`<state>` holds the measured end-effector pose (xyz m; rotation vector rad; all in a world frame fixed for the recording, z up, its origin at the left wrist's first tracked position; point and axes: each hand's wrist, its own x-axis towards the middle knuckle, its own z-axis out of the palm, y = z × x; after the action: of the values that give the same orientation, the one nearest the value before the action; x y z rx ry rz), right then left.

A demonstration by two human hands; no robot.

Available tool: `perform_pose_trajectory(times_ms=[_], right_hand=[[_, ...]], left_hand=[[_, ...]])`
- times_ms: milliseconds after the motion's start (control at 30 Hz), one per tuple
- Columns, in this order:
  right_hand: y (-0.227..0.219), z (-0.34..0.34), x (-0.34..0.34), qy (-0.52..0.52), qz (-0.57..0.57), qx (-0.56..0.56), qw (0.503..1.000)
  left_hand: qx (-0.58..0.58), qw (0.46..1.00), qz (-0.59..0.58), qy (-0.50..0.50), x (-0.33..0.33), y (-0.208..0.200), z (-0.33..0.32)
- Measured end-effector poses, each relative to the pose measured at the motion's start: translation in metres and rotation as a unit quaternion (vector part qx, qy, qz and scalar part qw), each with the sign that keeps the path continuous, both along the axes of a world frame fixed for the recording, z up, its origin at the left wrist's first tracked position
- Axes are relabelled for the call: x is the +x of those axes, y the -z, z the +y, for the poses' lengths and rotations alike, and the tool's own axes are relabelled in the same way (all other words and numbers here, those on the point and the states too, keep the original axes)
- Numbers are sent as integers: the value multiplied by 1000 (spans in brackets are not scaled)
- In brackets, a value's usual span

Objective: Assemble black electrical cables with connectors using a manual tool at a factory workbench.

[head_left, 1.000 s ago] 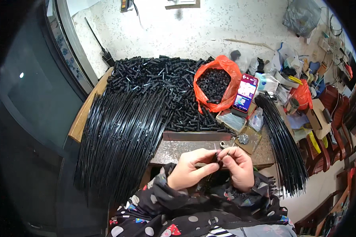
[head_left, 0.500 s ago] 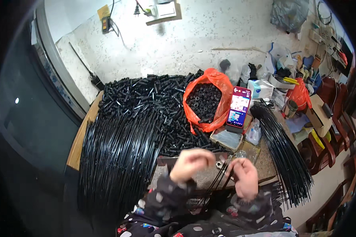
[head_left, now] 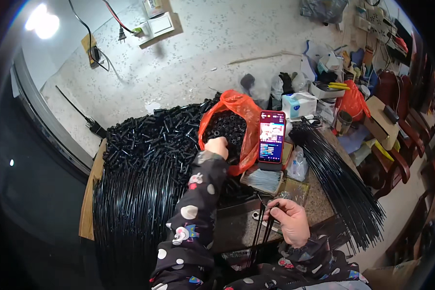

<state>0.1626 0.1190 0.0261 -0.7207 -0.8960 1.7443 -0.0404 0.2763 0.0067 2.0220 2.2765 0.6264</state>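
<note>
My left hand (head_left: 217,146) reaches into a red plastic bag (head_left: 252,154) full of small black ring-shaped parts (head_left: 229,124). Its fingertips are hidden among those parts, so their grip does not show. Above the near edge of the table, my right hand (head_left: 295,223) pinches a few thin black rods (head_left: 256,237) between thumb and fingers. They hang down toward my lap. Beyond and left of my hands lies a heap of short black tubes (head_left: 147,137). A small pale ring (head_left: 255,215) rests on the tabletop left of my right hand.
Many long black rods (head_left: 130,208) overhang the table's left front edge; another bundle (head_left: 338,179) lies on the right. A phone with a lit screen (head_left: 271,137) stands beside the bag, behind a tray of thin pale pieces (head_left: 263,180). Bags and boxes (head_left: 299,105) crowd the back right.
My left hand has moved away from the right hand, forward and left into the red bag. My right hand stays near the table edge with the rods. The whole view has shifted and tilted.
</note>
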Motion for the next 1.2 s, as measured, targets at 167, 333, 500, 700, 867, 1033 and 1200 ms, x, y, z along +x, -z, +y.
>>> perform_pose_trajectory(times_ms=[167,333,500,700,867,1033,1200], right_hand=[[7,-11,8,46,-8,-41,998],[-3,-31,-12,-4,3,26,1000],[-15,-77,-33,-61,19,60,996],[-31,-107,-31,-122,10,105,987],[-14,-115,-35,-179,3,93,979],[-20,-125,-35,-193,8,107,975],[-14,-129,-36,-189,-1,96,977]], left_hand=[[122,786,-603,68,-8,6,-52],[-18,534,-827,176,26,-5,-148],[-14,492,-839,233,41,-13,-214],[24,473,-809,350,32,-31,-261],[1,483,-825,293,18,-23,-294],[13,537,-771,342,13,-24,-302],[18,532,-778,334,14,-18,-305]])
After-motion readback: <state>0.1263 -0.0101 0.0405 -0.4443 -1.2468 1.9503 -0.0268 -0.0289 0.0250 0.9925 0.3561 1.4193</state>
